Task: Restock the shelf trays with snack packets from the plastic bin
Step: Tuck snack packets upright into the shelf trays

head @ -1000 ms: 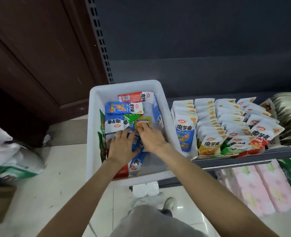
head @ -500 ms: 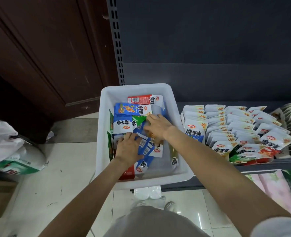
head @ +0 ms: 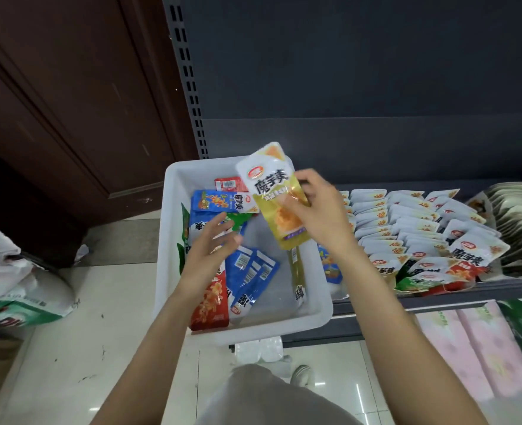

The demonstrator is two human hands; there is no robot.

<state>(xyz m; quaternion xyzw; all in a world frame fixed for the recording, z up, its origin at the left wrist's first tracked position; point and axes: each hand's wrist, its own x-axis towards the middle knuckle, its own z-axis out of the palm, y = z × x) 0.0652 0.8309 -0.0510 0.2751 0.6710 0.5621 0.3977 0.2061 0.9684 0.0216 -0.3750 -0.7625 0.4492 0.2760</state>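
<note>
We judge the yellow-and-white foil snack packet [head: 276, 197] to be light, thin and limp, with a glossy skin that could slide between fingers, so we would take it by a flat edge or sealed end rather than squeeze the soft, filled middle. Our right hand [head: 316, 210] holds it that way now, fingers and thumb curled to pinch its right side, and the packet hangs tilted in the air above the white rectangular plastic bin [head: 173, 228], clear of everything below. Our left hand [head: 212, 253] hovers low over the bin with fingers spread and loosely straight, gripping nothing; whether its fingertips brush the blue foil packets [head: 250, 277] beneath it, we cannot tell. More packets lie loose in the bin: a red one [head: 210, 302] at the near left, a second yellow one [head: 298, 277] standing along the right wall, and blue and green ones toward the back. Just right of the bin, the dark metal shelf [head: 499, 291] carries rows of white-topped packets [head: 407, 228] stacked upright and overlapping, and we would expect the held packet to slip in among them easily if it is fed in edge first.
</note>
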